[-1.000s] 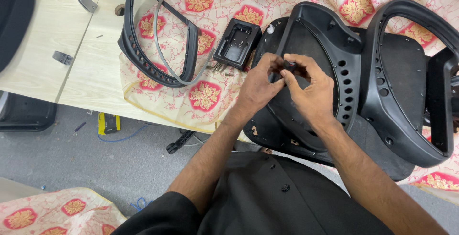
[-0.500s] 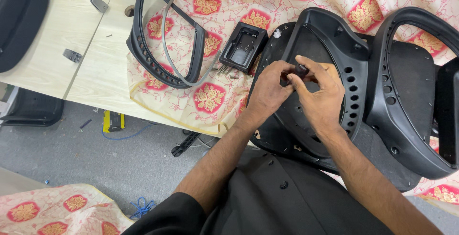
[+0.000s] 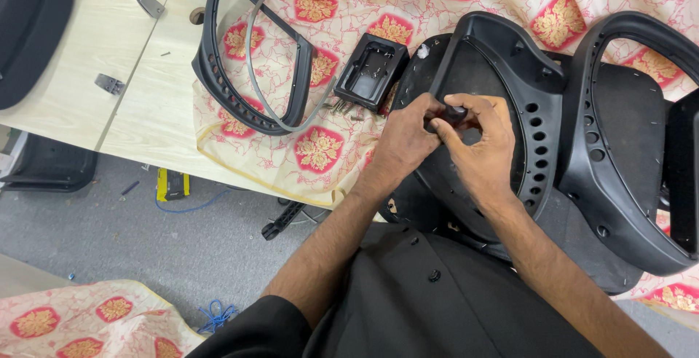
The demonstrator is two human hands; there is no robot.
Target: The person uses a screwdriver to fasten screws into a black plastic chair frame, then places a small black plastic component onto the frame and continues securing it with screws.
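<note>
My left hand [image 3: 408,136] and my right hand [image 3: 479,139] meet over a black plastic chair shell [image 3: 502,59] lying on a patterned cloth. Both pinch one small black part [image 3: 453,114] between their fingertips, just above the shell's inner surface. A row of round holes [image 3: 535,139] runs down the shell to the right of my right hand. What the part is cannot be made out.
A second black chair frame [image 3: 619,125] lies to the right. A black tray [image 3: 371,70] with loose screws [image 3: 342,108] beside it sits to the left, then a black ring frame with a grey strip [image 3: 255,59]. The wooden table's front edge [image 3: 145,161] drops to a grey floor.
The view has shifted, so everything sits a little further right and higher. Both hands stay together on the small black part, with the fingers slightly turned.
</note>
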